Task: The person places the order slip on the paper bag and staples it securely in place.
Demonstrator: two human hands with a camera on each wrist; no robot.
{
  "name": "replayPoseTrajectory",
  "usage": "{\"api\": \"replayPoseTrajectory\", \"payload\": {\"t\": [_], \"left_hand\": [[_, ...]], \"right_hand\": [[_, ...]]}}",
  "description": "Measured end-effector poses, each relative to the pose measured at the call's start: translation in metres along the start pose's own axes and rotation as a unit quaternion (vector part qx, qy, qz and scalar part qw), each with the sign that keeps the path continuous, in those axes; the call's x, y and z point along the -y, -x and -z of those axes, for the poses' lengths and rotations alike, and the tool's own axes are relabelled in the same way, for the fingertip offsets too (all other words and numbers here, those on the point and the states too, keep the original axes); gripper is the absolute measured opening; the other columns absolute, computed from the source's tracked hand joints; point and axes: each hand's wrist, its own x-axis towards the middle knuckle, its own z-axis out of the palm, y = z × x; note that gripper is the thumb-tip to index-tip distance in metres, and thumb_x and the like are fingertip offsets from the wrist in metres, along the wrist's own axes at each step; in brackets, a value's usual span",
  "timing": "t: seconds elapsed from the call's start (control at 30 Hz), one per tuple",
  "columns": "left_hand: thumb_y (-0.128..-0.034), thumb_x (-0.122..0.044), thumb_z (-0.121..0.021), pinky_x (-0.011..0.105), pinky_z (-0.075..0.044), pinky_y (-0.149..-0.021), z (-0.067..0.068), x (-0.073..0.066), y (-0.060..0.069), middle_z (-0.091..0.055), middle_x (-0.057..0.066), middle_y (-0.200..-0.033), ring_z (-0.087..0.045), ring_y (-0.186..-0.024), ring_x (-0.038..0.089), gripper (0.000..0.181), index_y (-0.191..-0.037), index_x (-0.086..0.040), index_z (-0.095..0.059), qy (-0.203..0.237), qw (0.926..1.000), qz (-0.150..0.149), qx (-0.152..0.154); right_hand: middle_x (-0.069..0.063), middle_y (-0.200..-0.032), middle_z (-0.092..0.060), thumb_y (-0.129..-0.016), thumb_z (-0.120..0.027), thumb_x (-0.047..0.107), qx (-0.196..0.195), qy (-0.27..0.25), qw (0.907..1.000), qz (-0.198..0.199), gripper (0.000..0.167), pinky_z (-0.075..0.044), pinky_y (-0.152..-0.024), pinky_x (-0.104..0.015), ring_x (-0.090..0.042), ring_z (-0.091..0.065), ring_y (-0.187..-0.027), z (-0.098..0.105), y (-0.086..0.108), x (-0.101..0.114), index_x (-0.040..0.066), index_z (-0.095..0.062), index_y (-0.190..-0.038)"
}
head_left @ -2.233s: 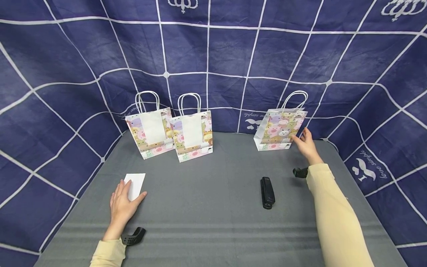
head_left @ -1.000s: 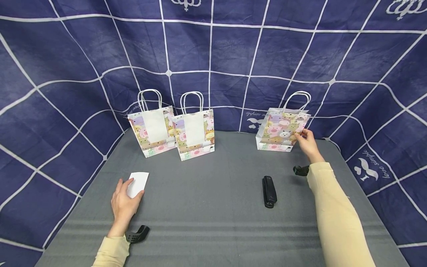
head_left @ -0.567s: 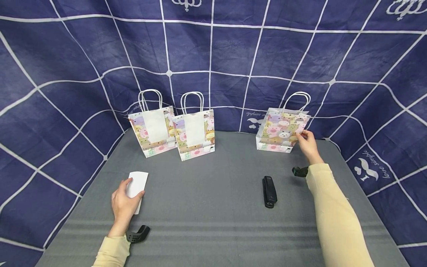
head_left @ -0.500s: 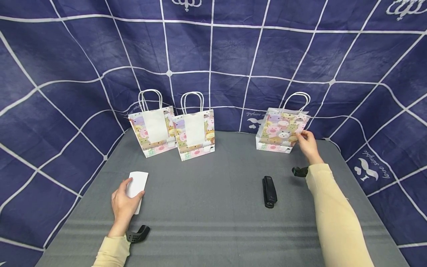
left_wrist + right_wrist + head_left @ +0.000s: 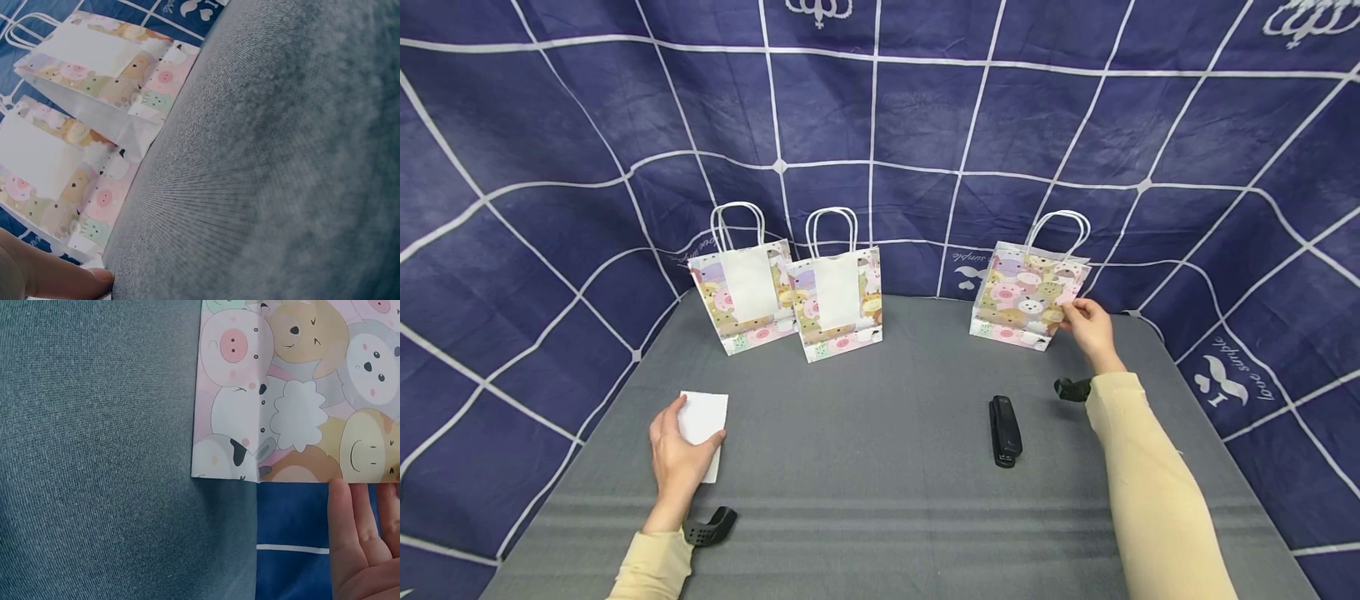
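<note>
In the head view my left hand (image 5: 679, 450) grips a white paper card (image 5: 703, 417) by its sides on the left of the table, thumb on the right edge. The left wrist view catches one fingertip and only slivers of white beside it. Over at the right, my right hand (image 5: 1088, 329) pinches the right edge of an upright paper gift bag (image 5: 1026, 296) with cartoon animals and white handles. Thumb at the front, the other fingers pass partly behind the bag in the right wrist view, where the animal print (image 5: 300, 394) fills the upper right.
Two more gift bags, one at left (image 5: 748, 287) and one beside it (image 5: 837, 296), stand at the back left with white panels facing forward. A black stapler (image 5: 1005, 431) lies on the grey table (image 5: 850, 500) nearer the right arm. Blue checked cloth (image 5: 917, 108) hangs behind.
The right bag has turned, its right side coming forward, and shifted slightly left with my right hand. My left hand has closed round the card, which has now turned a little anticlockwise.
</note>
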Motion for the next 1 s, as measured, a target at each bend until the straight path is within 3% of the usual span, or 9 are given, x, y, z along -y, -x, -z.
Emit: {"api": "replayPoseTrajectory", "payload": {"t": [0.13,0.27,0.37,0.53,0.6,0.83,1.0], "left_hand": [[-0.0727,-0.002,-0.073,0.055,-0.03,-0.094,-0.001,0.0,0.0,-0.038,0.03,-0.134,-0.037,-0.119,0.047,0.076,-0.138,-0.002,-0.035,0.025,0.9996,0.009,-0.006],[-0.0859,-0.007,-0.062,0.046,-0.035,-0.082,-0.001,-0.001,0.001,-0.055,0.028,-0.118,-0.051,-0.103,0.041,0.059,-0.139,-0.004,-0.037,0.051,0.9985,0.012,-0.012],[-0.0886,-0.009,-0.061,0.037,-0.034,-0.076,-0.001,-0.004,0.002,-0.062,0.024,-0.105,-0.055,-0.091,0.027,0.052,-0.137,-0.005,-0.041,0.063,0.9979,0.001,-0.017],[-0.0894,-0.014,-0.062,0.023,-0.037,-0.066,0.001,-0.013,0.004,-0.067,0.02,-0.098,-0.05,-0.075,-0.003,0.037,-0.125,-0.006,-0.055,0.075,0.9967,-0.025,-0.021],[-0.0905,-0.016,-0.062,0.019,-0.037,-0.061,0.001,-0.017,0.005,-0.068,0.019,-0.095,-0.048,-0.069,-0.01,0.029,-0.118,-0.006,-0.06,0.085,0.9956,-0.034,-0.019],[-0.0917,-0.017,-0.061,0.013,-0.037,-0.058,0.0,-0.031,0.007,-0.068,0.015,-0.081,-0.051,-0.065,-0.006,0.02,-0.102,0.0,-0.064,0.129,0.9897,-0.061,-0.01],[-0.0898,-0.016,-0.063,0.014,-0.038,-0.059,-0.007,-0.03,0.002,-0.067,0.007,-0.079,-0.054,-0.067,0.0,0.015,-0.097,-0.003,-0.065,0.191,0.9757,-0.107,0.004]], "right_hand": [[0.01,-0.077,-0.055,-0.097,-0.05,0.01,0.003,0.004,1.0,-0.002,0.026,-0.05,-0.065,-0.014,0.003,-0.057,-0.067,0.0,0.001,-0.001,-0.013,-0.047,-0.107],[0.008,-0.078,-0.055,-0.097,-0.05,0.01,0.004,0.005,1.0,0.003,0.028,-0.051,-0.064,-0.015,0.002,-0.058,-0.067,-0.001,0.003,-0.001,-0.015,-0.046,-0.108],[0.006,-0.08,-0.056,-0.097,-0.049,0.011,0.003,0.012,0.9999,0.003,0.027,-0.05,-0.063,-0.015,0.001,-0.058,-0.068,-0.002,0.007,0.001,-0.014,-0.047,-0.107],[0.002,-0.084,-0.056,-0.097,-0.05,0.012,-0.003,0.024,0.9996,0.017,0.029,-0.051,-0.066,-0.016,0.002,-0.056,-0.07,-0.006,0.012,0.001,-0.015,-0.047,-0.108],[0.001,-0.084,-0.056,-0.097,-0.051,0.011,-0.005,0.022,0.9995,0.023,0.031,-0.05,-0.064,-0.015,0.002,-0.056,-0.07,-0.009,0.014,0.002,-0.016,-0.047,-0.109],[0.004,-0.082,-0.058,-0.096,-0.053,0.011,-0.006,0.016,0.9993,0.034,0.031,-0.05,-0.064,-0.014,0.002,-0.055,-0.07,-0.018,0.023,0.004,-0.016,-0.048,-0.11],[-0.002,-0.087,-0.058,-0.097,-0.053,0.014,-0.007,0.043,0.9983,0.039,0.031,-0.05,-0.067,-0.015,0.001,-0.056,-0.072,-0.025,0.029,0.006,-0.014,-0.051,-0.108]]}}
